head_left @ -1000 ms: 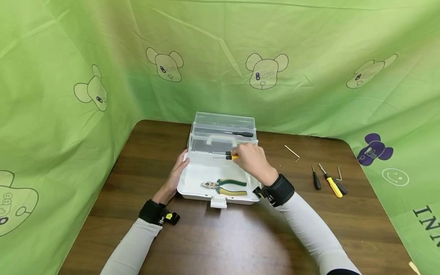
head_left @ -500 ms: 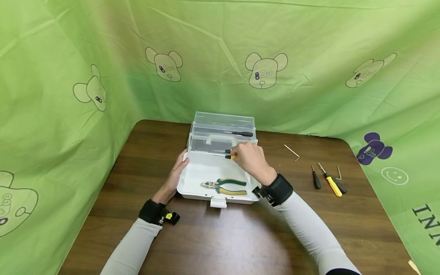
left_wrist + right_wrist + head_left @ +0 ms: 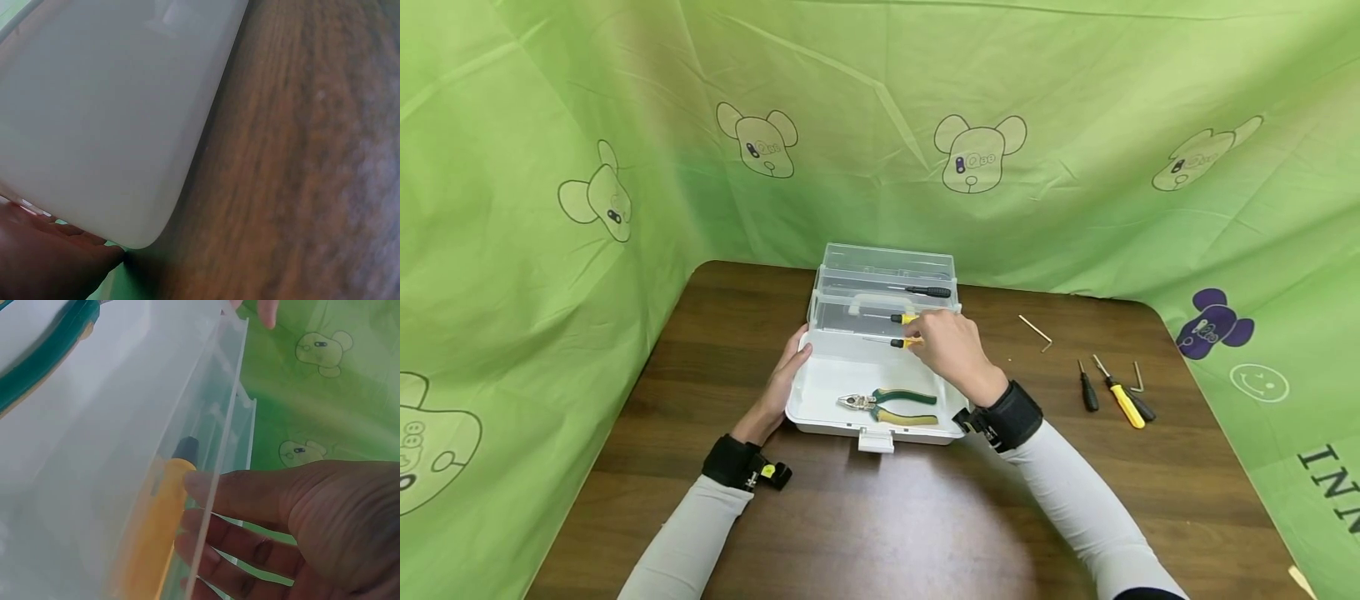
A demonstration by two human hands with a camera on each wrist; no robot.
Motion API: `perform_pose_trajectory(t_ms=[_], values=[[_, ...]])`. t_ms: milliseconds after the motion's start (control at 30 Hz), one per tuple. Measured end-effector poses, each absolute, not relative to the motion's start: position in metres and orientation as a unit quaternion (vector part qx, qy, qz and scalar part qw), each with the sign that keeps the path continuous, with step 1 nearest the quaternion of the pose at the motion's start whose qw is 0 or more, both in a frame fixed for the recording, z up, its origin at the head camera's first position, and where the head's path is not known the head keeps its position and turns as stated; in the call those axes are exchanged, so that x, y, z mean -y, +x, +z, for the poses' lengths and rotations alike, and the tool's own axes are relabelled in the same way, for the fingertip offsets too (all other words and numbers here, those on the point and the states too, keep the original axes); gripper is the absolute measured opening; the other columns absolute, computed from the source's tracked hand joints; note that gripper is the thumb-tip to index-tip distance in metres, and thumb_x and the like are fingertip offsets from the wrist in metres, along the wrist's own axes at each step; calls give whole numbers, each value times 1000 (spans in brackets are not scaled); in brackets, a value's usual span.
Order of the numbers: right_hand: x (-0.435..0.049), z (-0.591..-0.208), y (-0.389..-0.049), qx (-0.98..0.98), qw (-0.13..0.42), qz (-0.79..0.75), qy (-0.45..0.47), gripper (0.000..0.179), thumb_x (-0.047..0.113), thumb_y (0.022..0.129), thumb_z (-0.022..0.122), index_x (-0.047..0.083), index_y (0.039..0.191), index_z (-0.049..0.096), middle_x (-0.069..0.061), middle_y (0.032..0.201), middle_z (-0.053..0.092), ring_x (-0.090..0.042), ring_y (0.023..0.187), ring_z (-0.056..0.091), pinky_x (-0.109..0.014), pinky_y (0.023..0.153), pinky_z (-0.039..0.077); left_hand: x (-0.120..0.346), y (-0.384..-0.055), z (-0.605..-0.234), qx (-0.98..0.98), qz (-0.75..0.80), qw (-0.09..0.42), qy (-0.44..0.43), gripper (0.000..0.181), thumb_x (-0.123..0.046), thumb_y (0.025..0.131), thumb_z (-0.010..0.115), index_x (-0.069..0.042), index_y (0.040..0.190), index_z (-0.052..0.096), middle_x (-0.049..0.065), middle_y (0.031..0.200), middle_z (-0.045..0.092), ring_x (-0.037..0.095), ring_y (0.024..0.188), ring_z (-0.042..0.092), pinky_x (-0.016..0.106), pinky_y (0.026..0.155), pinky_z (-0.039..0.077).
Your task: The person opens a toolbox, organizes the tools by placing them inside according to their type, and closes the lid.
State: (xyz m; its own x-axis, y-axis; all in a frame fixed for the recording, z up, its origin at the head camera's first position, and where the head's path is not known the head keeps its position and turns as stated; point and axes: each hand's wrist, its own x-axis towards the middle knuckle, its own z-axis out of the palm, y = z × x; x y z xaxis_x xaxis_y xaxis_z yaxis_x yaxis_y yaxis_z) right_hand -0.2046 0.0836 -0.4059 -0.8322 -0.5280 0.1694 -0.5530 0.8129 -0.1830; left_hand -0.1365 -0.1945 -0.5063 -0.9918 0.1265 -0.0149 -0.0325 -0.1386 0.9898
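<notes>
In the head view my right hand [image 3: 951,346] reaches into a clear tray [image 3: 831,317] of the open toolbox. A screwdriver with a yellow handle [image 3: 153,531] and a dark collar lies along this tray. My right thumb and fingertips are at the side of its handle, seen through the clear wall, and do not visibly wrap it. A second yellow-and-black shape [image 3: 898,342] shows just below; I cannot tell whether it is a reflection. My left hand [image 3: 784,379] rests against the left side of the white toolbox [image 3: 827,367], thumb at its rim.
Pliers [image 3: 891,407] with green and yellow handles lie in the toolbox's base. A black screwdriver [image 3: 928,292] is in a tray farther back. To the right lie hex keys [image 3: 1036,332], a dark-handled screwdriver [image 3: 1088,392] and a yellow-handled screwdriver [image 3: 1126,407] over a dark handle.
The screwdriver at my right fingertips has shifted toward the back of the tray, and more of its yellow handle shows. My left hand and the toolbox have stayed in place.
</notes>
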Motion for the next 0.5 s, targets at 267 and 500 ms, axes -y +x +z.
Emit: perform_pose_trajectory(t_ms=[267, 500], values=[[-94, -398, -201, 950, 77, 117, 279, 17, 17, 89, 86, 13, 106, 86, -5, 98, 80, -27, 72, 72, -42, 53, 53, 195, -137, -506, -658, 750, 49, 37, 68, -30, 113, 32, -4, 169, 3, 20, 176, 5, 35, 162, -1, 57, 128, -2], [-111, -393, -202, 949, 83, 129, 277, 19, 18, 89, 85, 13, 108, 86, -5, 97, 80, -29, 77, 74, -45, 53, 54, 195, -137, -507, -652, 756, 52, 39, 68, -29, 114, 32, -4, 169, 3, 19, 176, 5, 32, 162, 0, 55, 129, -1]])
